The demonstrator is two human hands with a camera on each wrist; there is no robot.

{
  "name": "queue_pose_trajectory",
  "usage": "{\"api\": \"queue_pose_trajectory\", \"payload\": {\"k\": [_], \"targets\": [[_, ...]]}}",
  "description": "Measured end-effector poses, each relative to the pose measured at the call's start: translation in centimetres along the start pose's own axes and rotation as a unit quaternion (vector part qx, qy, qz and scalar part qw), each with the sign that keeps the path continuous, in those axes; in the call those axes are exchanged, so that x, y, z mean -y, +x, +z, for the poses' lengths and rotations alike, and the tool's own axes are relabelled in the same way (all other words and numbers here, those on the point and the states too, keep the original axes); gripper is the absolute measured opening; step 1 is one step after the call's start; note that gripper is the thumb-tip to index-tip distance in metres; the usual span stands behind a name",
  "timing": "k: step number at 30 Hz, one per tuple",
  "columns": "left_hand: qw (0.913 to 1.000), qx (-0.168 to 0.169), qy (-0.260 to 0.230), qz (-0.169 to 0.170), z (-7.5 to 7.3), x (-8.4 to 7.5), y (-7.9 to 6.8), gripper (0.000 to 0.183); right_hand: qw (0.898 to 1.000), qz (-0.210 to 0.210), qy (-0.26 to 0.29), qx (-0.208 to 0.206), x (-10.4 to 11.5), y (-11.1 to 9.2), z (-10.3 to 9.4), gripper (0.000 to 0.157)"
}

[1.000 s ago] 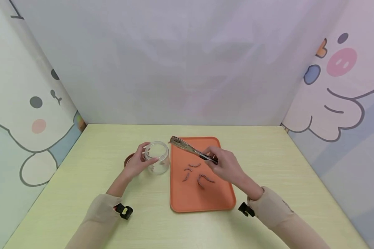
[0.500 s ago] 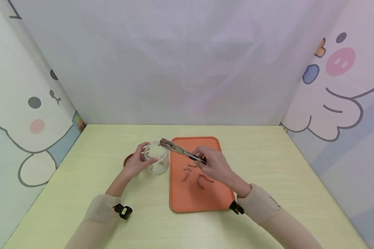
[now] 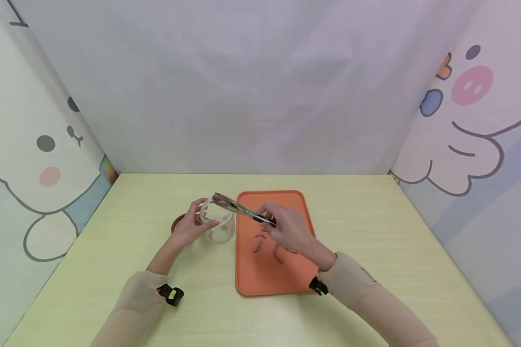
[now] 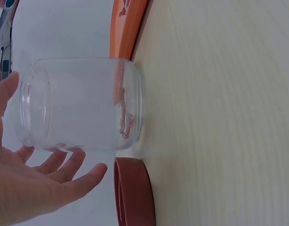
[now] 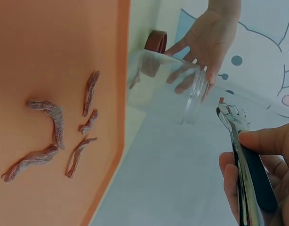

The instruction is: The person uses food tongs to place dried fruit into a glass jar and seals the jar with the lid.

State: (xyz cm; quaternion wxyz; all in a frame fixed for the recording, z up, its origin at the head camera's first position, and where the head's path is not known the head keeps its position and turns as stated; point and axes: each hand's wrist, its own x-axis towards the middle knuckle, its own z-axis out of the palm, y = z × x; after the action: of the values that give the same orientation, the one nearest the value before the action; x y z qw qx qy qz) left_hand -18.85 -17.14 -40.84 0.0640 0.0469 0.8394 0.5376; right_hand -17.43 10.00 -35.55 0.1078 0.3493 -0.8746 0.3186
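Note:
My left hand (image 3: 190, 232) steadies a clear, lidless jar (image 3: 221, 234), its thumb by the neck and its fingers round the side. The jar stands upright, with a few brownish-red strips (image 4: 123, 113), like dried meat, at its bottom. In my right hand (image 3: 288, 227) is a pair of metal tongs (image 3: 239, 208) with dark grips. Their tips hang over the jar's mouth, and a small reddish piece (image 5: 222, 100) shows at the tip in the right wrist view. Several similar strips (image 5: 58, 123) lie on the orange tray (image 3: 260, 279), partly hidden by my right hand in the head view.
A brown-red lid (image 4: 135, 193) rests on the table behind my left hand, left of the jar. The tray's raised rim stands close to the jar's right side. A pale wood-grain table (image 3: 373, 217) extends around them, with curtains behind and beside it.
My right hand has moved left with the tongs, from above the tray to where their tips hang over the jar's mouth. My left hand and the jar stay put.

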Motion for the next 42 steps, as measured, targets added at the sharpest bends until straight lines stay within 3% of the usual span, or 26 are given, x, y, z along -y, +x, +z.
{"api": "queue_pose_trajectory", "payload": {"k": [7, 11, 16, 23, 34, 37, 42], "targets": [[1.0, 0.002, -0.002, 0.005, 0.0, 0.5, 0.2, 0.081, 1.0, 0.02, 0.009, 0.011, -0.1, -0.1, -0.1, 0.021], [1.0, 0.001, -0.007, 0.005, 0.0, 0.5, 0.3, 0.082, 1.0, 0.019, 0.018, -0.004, -0.5, -0.4, -0.7, 0.021], [0.9999, 0.001, -0.011, 0.009, 0.1, 0.5, 0.2, 0.082, 1.0, 0.005, -0.003, -0.024, -1.9, -1.1, -1.8, 0.022], [0.9999, 0.002, -0.011, 0.009, 0.1, 0.5, 0.2, 0.081, 1.0, -0.004, -0.017, -0.018, -4.7, -2.6, -3.4, 0.027], [0.9999, 0.001, -0.015, 0.0, 0.0, -2.7, -1.5, 0.071, 1.0, -0.013, -0.01, 0.016, -8.4, -5.3, -5.2, 0.028], [0.9999, 0.003, -0.017, 0.001, 0.0, -2.5, -1.3, 0.072, 0.999, -0.013, -0.013, 0.032, -9.4, -5.9, -5.3, 0.03], [0.9998, 0.004, -0.018, 0.0, 0.0, -0.7, -0.3, 0.079, 0.998, -0.025, -0.026, 0.044, -11.0, -6.6, -5.4, 0.033]]}}
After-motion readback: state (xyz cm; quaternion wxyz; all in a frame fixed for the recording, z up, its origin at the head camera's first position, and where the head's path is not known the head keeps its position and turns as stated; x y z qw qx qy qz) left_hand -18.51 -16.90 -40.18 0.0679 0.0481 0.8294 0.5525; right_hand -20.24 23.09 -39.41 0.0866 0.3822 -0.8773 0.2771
